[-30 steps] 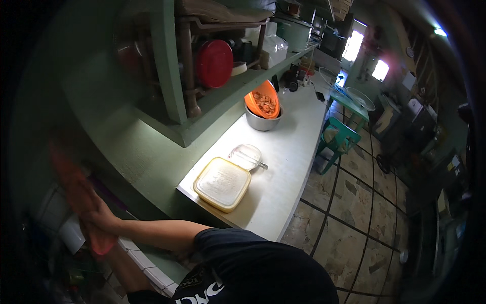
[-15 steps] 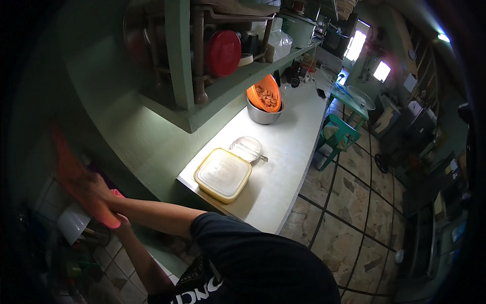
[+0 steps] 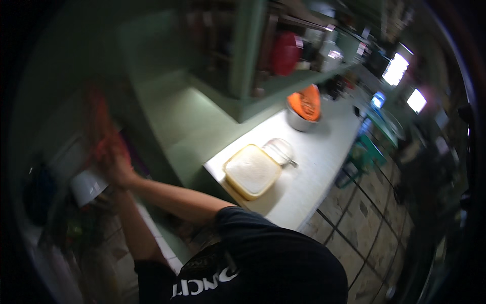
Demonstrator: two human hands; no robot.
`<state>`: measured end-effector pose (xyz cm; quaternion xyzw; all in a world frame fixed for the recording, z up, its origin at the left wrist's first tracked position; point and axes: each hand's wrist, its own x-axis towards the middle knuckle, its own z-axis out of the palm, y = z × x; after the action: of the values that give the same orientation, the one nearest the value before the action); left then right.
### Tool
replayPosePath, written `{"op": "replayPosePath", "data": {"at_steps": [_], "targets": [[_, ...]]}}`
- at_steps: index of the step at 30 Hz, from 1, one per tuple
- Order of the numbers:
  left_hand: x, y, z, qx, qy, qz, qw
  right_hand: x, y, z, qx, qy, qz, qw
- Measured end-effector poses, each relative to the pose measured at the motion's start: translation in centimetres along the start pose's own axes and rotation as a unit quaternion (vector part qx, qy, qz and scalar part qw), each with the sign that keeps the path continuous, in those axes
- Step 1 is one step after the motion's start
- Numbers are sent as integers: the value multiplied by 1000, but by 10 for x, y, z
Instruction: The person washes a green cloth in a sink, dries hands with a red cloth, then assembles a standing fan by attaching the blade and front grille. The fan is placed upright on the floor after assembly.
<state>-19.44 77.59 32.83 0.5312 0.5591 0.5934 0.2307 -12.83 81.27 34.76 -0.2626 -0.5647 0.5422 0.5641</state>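
At the left, in shadow, my right hand (image 3: 117,164) is against a reddish-orange cloth (image 3: 99,120) that reaches up along the wall side. Motion smears its fingers, so their grip on the cloth is unclear. My left hand (image 3: 119,186) is just beneath, mostly covered by my right hand and wrist. Both hands meet at the cloth's lower part. Close by them is a white, rounded container (image 3: 89,187).
A pale counter (image 3: 314,177) runs away to the right, bearing a yellow-rimmed lidded box (image 3: 253,172), a round clear lid (image 3: 279,150), and a metal pot (image 3: 301,121) with an orange basket (image 3: 307,103) in it. A green shelf (image 3: 243,106) juts out above.
The view has swung, shifting the counter and shelf rightward in the picture. My hands have come closer together, and the cloth's lower end no longer shows below my right hand.
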Motion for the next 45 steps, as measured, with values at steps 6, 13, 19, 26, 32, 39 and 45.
{"op": "replayPosePath", "data": {"at_steps": [6,13,19,26,32,39,45], "targets": [[4,-13,-21,-432,-97,-52,895,2,-112,-40,-469,-418,-75,774],[-56,30,106,-449,66,-51,890,70,-110,19,-472,-122,-522,700],[-31,12,70,-570,75,-56,816,48,-55,24,150,-186,-98,966],[-37,10,59,-672,20,49,739,-28,-27,-63,562,-347,117,742],[-47,81,12,-105,-52,60,991,-25,-27,-104,306,-243,89,916],[46,103,21,305,354,318,825,-61,-21,-27,256,-160,96,948],[21,104,36,-365,399,149,828,-36,-34,-38,259,-135,198,935]]}}
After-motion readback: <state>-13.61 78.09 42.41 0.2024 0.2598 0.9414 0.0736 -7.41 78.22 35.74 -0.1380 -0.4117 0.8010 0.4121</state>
